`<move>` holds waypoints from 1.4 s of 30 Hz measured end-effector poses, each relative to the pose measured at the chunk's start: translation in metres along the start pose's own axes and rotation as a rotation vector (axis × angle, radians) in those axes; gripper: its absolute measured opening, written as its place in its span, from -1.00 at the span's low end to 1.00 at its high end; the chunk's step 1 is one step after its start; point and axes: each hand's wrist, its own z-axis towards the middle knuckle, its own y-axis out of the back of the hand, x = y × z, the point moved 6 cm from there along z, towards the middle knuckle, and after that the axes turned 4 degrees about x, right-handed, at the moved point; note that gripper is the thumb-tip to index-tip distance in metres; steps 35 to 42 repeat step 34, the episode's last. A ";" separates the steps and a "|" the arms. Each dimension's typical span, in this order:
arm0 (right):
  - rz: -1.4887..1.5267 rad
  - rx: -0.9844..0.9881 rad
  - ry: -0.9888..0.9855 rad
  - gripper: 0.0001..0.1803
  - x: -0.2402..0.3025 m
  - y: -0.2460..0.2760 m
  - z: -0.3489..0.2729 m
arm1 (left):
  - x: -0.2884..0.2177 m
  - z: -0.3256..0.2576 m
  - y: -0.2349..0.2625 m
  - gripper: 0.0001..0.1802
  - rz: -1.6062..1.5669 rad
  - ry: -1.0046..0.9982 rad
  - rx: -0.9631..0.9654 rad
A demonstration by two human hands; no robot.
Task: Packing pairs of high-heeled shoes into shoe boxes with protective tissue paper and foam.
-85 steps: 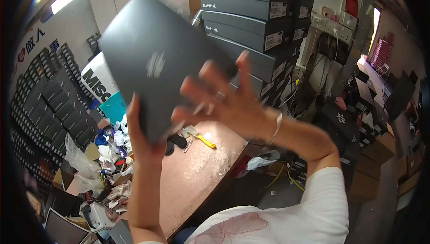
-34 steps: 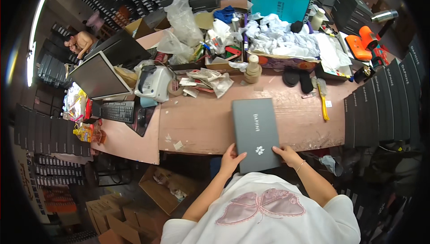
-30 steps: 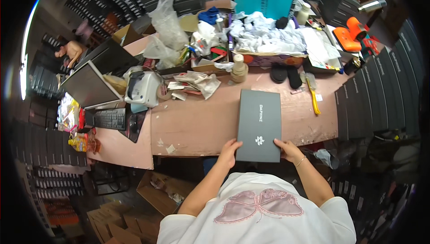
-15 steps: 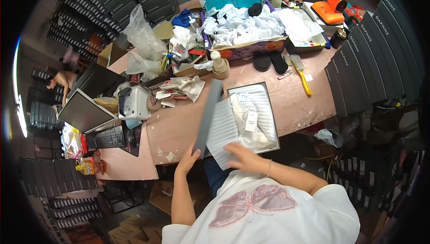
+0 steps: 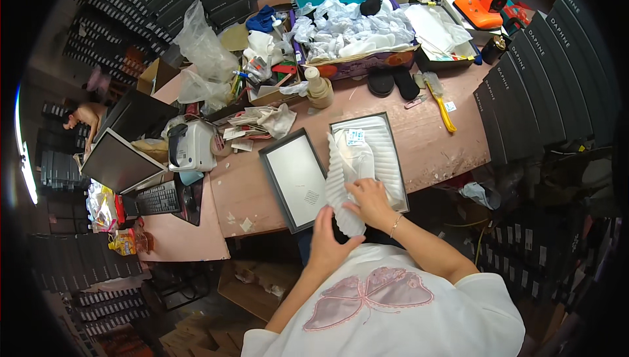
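Note:
A dark grey shoebox (image 5: 398, 154), lined with a ribbed white padding sheet (image 5: 339, 190), stands on the table in front of me. Inside lies a pale item in clear plastic (image 5: 359, 158) with a printed label; its shape is partly hidden. My right hand (image 5: 372, 203) reaches over the near part of the box, with its fingers and thumb apart on the sheet and wrapping. At the sheet's near corner is my left hand (image 5: 329, 242), thumb spread from the fingers, touching the edge. The box lid (image 5: 293, 180) lies inside-up just left of the box.
Tall stacks of dark shoeboxes (image 5: 524, 95) rise at the right. Behind the box are a bottle (image 5: 319, 88), black pads (image 5: 381, 83), a yellow-handled brush (image 5: 445, 118) and a carton of crumpled white paper (image 5: 354, 32). A label printer (image 5: 192, 147) and monitor (image 5: 123, 163) stand left.
My left hand has put the lid down on the table and moved right to the padding sheet. My right hand has moved up over the box, and the sheet's loose flap is now folded inward.

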 end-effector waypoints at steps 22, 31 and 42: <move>-0.324 0.165 -0.234 -0.82 -0.092 -0.077 0.024 | 0.069 0.054 -0.078 -0.15 -0.195 0.041 -0.002; 0.904 0.294 -0.189 -0.43 -0.093 -0.016 0.010 | 0.092 0.066 -0.066 -0.15 -0.844 0.329 0.187; 1.608 0.506 -0.296 -0.13 -0.073 -0.027 -0.001 | 0.104 0.072 -0.075 -0.17 -0.841 0.388 0.245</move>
